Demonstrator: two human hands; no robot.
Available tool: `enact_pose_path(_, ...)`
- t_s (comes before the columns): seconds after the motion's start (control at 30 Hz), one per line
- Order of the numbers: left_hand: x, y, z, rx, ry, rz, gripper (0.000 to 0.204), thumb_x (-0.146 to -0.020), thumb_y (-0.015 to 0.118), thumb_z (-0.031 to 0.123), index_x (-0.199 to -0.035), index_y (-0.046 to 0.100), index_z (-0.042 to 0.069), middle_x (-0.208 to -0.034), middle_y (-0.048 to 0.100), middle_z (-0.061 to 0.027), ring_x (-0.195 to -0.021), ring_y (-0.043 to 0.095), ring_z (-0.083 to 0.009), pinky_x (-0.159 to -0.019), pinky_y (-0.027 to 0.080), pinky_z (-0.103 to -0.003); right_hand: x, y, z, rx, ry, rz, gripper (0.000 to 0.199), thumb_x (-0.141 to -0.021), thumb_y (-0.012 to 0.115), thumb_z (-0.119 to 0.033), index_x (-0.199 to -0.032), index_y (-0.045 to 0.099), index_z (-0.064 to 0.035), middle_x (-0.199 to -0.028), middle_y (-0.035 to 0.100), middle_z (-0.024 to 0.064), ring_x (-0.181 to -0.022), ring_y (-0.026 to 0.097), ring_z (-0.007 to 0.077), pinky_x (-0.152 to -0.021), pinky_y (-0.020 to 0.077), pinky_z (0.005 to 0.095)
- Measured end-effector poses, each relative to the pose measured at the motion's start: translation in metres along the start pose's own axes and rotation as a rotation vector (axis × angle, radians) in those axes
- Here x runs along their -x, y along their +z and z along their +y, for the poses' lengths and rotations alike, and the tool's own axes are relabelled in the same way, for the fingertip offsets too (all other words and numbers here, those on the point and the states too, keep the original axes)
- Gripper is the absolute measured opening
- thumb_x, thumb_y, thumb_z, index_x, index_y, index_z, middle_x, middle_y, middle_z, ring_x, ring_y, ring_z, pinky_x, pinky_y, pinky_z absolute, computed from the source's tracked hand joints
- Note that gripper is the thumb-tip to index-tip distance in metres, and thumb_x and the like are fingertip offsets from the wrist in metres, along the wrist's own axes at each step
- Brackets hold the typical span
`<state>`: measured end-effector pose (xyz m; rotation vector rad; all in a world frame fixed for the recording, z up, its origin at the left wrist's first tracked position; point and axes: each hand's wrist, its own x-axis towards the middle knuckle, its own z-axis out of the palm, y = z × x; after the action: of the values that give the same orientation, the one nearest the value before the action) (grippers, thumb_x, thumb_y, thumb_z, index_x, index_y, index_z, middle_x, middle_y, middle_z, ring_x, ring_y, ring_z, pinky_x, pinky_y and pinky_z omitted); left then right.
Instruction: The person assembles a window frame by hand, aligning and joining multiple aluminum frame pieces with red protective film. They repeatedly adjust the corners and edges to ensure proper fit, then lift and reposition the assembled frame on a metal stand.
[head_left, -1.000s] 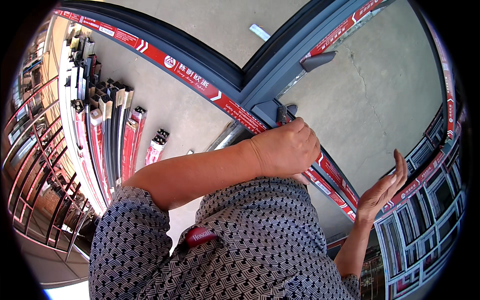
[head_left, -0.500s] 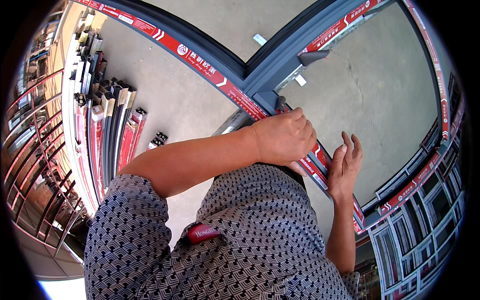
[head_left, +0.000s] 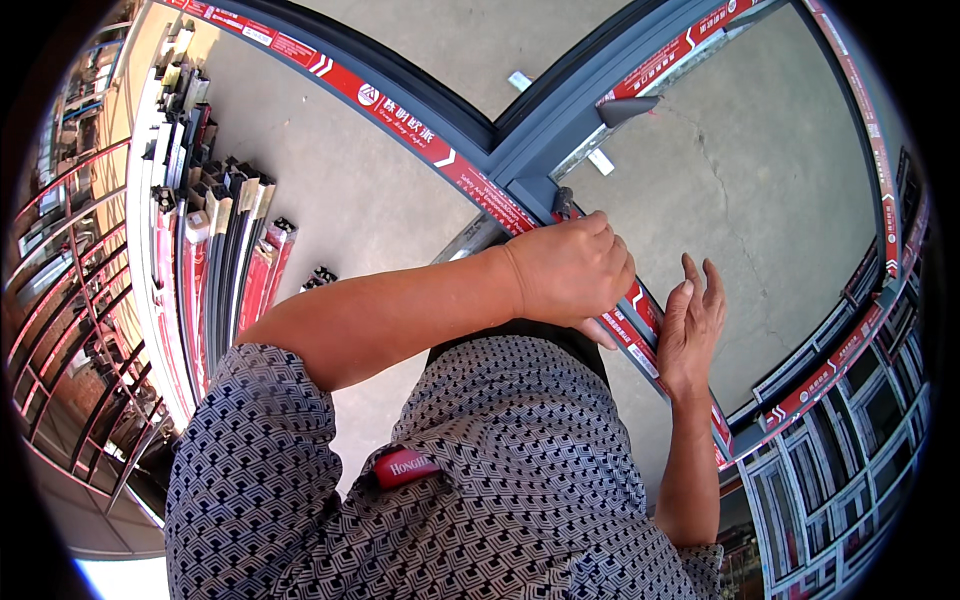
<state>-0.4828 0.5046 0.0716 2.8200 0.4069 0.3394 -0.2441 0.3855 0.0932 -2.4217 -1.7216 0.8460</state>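
Observation:
A grey metal window frame [head_left: 520,190] with red printed protective film [head_left: 410,130] stands in front of me. My left hand [head_left: 575,268] is closed on top of the frame's near bar, its thumb tip showing on the near side. A small dark piece [head_left: 563,203] sticks up just beyond its knuckles; what the fingers hold is hidden. To the right, my right hand [head_left: 692,335] is open beside the same bar, fingers stretched upward and apart. Its palm edge is at the bar, and I see nothing in it.
A grey handle-like part [head_left: 628,110] juts from the frame's far bar. Bundles of long profiles [head_left: 225,240] lie at the left by a dark red railing [head_left: 75,290]. Stacked frames [head_left: 840,470] fill the lower right. Beneath is a concrete floor [head_left: 740,190].
The view has shifted slightly. My left hand stays closed at the same spot on the bar. My right hand stays open, its fingers raised a little higher.

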Motion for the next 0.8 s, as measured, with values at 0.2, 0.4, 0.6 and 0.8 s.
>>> enact_pose_path(0.2,-0.002,0.0,0.002,0.03,-0.008,0.003,0.08,-0.085,0.07,0.082,-0.089,0.071,0.002,-0.08,0.07,-0.01,-0.079,0.071,-0.0273,-0.087,0.051,-0.039,-0.013,-0.041,0.002,-0.078,0.049,0.306,0.067,-0.122,0.032,-0.053,-0.166,0.053,-0.0072,-0.174,0.037,0.0275,-0.161,0.036,0.0444,-0.133,0.0279,0.0531)
enact_pose_path(0.4,-0.01,-0.007,0.002,0.088,-0.024,-0.112,0.088,-0.086,0.07,0.081,-0.105,0.073,-0.005,-0.099,0.075,-0.0176,-0.098,0.073,-0.0322,-0.108,0.053,-0.043,0.009,0.001,0.009,0.015,0.061,0.125,0.063,-0.122,0.035,-0.047,-0.163,0.057,-0.0054,-0.169,0.042,0.0313,-0.159,0.038,0.048,-0.133,0.0255,0.056)
enact_pose_path(0.6,-0.003,-0.005,0.006,0.07,-0.034,-0.094,0.091,-0.089,0.067,0.081,-0.11,0.073,-0.007,-0.104,0.076,-0.0207,-0.1,0.075,-0.0353,-0.111,0.053,-0.046,0.006,-0.002,0.003,-0.038,0.032,0.062,0.061,-0.121,0.04,-0.046,-0.159,0.062,-0.004,-0.167,0.045,0.0311,-0.159,0.039,0.0472,-0.131,0.0287,0.0562)
enact_pose_path(0.8,-0.001,-0.005,0.012,0.033,-0.049,-0.065,0.092,-0.088,0.064,0.082,-0.111,0.073,-0.007,-0.106,0.077,-0.0198,-0.103,0.075,-0.036,-0.111,0.054,-0.047,0.008,-0.007,0.001,-0.052,0.042,0.012,0.059,-0.121,0.041,-0.043,-0.154,0.065,-0.0001,-0.163,0.05,0.0311,-0.154,0.045,0.047,-0.128,0.0347,0.0551)
